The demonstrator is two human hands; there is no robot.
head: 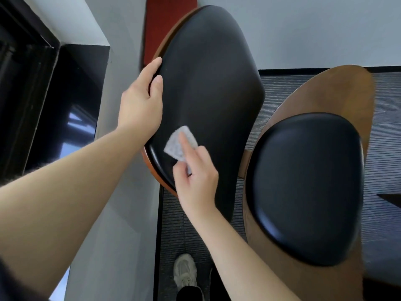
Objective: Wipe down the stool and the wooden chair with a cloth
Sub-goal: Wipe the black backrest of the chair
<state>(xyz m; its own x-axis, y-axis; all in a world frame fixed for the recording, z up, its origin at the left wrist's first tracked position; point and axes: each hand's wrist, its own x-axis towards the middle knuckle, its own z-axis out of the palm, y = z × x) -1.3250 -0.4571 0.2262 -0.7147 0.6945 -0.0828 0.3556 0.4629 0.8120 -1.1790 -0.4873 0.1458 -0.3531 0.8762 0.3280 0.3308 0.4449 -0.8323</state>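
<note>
Black padding covers two wood-backed cushions. One left hand (141, 103) clasps the rim of the larger pad (206, 83); one right hand (195, 177) pinches a single white cloth (174, 146) against its near end. Grey ribbed carpet (386, 148) and white wall (303, 29) surround them.

Floor recorded as grey ribbed carpet (386, 148), seen below and to the right of the right hand's (195, 177) grip on the cloth (180, 144). A black strip (158, 235) is laid along the carpet's edge, below and slightly left of the grip. A pale laced shoe (185, 271) is planted on the carpet well below the grip, just beside the strip. The wooden chair (206, 72) is seen over the carpet at the grip; its footing is hidden. A dark pointed shape (390, 199), far right of the grip, is not identified.
</note>
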